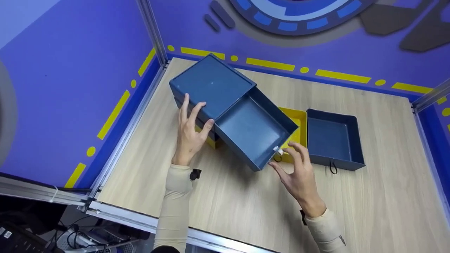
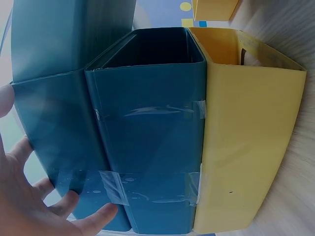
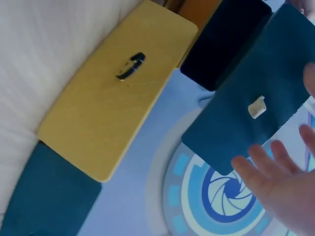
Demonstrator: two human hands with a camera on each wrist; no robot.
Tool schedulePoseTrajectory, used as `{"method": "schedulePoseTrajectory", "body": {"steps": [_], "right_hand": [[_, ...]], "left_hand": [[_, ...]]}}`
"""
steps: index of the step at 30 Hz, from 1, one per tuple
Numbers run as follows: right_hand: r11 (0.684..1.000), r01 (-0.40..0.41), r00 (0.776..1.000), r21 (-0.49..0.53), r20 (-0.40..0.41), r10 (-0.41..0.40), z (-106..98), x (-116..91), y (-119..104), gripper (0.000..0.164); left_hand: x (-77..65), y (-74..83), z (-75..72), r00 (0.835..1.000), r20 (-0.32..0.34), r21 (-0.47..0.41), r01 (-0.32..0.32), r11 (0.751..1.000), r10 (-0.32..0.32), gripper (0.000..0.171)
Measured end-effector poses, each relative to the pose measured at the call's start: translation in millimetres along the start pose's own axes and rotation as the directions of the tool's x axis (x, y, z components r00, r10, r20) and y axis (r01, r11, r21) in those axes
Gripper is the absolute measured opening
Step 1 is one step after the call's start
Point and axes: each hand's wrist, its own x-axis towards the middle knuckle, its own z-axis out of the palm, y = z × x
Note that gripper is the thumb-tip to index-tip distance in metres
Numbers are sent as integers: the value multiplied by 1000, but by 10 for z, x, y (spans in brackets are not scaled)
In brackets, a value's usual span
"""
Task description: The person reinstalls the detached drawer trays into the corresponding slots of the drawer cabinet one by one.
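A stack of drawer casings stands on the table, its top blue casing [image 1: 212, 84] holding a half-drawn blue drawer [image 1: 253, 130]. My left hand [image 1: 190, 137] rests on that casing's near side with fingers spread. In the left wrist view, the middle blue casing [image 2: 147, 132] and the yellow casing [image 2: 251, 142] have open fronts with no drawers in them, and clear tape runs across the two blue casings. Beside the drawer's front, my right hand [image 1: 300, 175] has its fingers loosely bent around the corner area, near a small white tab [image 3: 257, 107].
To the right on the wooden table, a yellow drawer [image 1: 300, 121] lies partly under the drawn one. Another blue drawer [image 1: 332, 140] with a black loop [image 1: 333, 168] sits against it. Panelled walls border the table at the back and left.
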Motion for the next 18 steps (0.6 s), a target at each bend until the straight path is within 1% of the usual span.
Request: {"method": "schedulePoseTrajectory", "body": {"steps": [2, 6, 13, 18], "right_hand": [[1000, 8, 1000, 20, -14, -8, 21, -36, 8, 47], [999, 35, 999, 32, 5, -35, 86, -59, 22, 42], [998, -5, 1000, 62, -9, 6, 141, -13, 6, 41], [999, -14, 1000, 50, -15, 14, 138, 55, -19, 42]], "left_hand": [[-2, -3, 7, 1000, -4, -2, -3, 1000, 3, 59], [6, -9, 7, 1000, -8, -1, -8, 1000, 8, 58], [5, -10, -7, 1000, 1, 5, -9, 1000, 9, 57], [9, 4, -8, 1000, -4, 9, -8, 1000, 8, 55]]}}
